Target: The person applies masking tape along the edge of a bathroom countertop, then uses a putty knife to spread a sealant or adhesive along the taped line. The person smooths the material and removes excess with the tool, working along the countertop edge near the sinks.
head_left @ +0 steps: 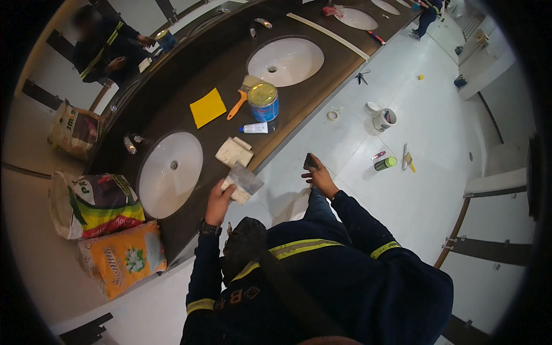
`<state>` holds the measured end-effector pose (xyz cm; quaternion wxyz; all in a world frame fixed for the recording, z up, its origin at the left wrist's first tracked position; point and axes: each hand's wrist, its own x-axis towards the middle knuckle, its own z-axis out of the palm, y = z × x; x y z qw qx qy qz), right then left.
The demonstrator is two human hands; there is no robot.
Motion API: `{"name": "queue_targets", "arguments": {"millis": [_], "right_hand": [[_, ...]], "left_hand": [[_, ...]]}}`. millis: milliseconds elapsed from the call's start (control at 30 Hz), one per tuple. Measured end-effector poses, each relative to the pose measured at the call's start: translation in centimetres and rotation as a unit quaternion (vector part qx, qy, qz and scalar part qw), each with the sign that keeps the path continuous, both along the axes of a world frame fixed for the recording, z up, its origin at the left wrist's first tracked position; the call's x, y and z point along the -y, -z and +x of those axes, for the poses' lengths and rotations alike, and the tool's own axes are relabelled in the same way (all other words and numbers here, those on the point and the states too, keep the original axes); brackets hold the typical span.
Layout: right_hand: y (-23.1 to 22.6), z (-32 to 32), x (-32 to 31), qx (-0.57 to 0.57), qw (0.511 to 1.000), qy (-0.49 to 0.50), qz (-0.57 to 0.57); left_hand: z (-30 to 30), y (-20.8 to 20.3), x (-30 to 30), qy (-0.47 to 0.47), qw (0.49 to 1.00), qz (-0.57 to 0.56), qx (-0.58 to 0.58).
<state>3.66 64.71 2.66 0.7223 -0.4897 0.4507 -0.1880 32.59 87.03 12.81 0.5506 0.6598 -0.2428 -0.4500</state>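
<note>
My left hand (217, 203) is closed at the counter's front edge. It grips a flat grey scraper-like plate (246, 179) with a cream-coloured piece (244, 196) under it; whether these are one tool I cannot tell. Just beyond lies a folded cream cloth or pad (234, 152) on the counter. Over the floor, my right hand (322, 179) pinches a small dark flat piece (311, 163), its kind unclear. Farther along the counter are a white and blue tube (253, 128), a blue can with a yellowish lid (264, 102), an orange-handled brush (238, 104) and a yellow sheet (207, 108).
Oval sinks (171, 175) with taps are set into the dark counter (172, 115). Filled sacks (123, 256) stand at left. On the pale floor are a white bucket (384, 119), a green-capped can (384, 164), a tape roll (333, 115) and a caulking gun (361, 77). Another person (428, 18) stands far off.
</note>
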Motion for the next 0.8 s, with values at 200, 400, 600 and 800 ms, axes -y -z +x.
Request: {"name": "queue_targets", "arguments": {"millis": [200,400,600,800], "right_hand": [[2.4,-4.2,10.1,-0.04,0.999,0.002,-0.035],[2.7,-12.4,18.1,-0.073,0.996,0.045,0.01],[2.0,-15.6,21.0,-0.049,0.983,0.15,0.089],[2.0,-14.5,20.4,-0.041,0.981,0.165,0.09]], "left_hand": [[-5.0,4.1,18.5,0.025,0.993,0.012,-0.119],[-6.9,9.3,29.3,0.024,0.988,0.032,-0.146],[-5.6,11.5,33.4,-0.046,0.96,0.012,-0.276],[-5.6,8.0,29.4,0.002,0.944,0.084,-0.32]]}}
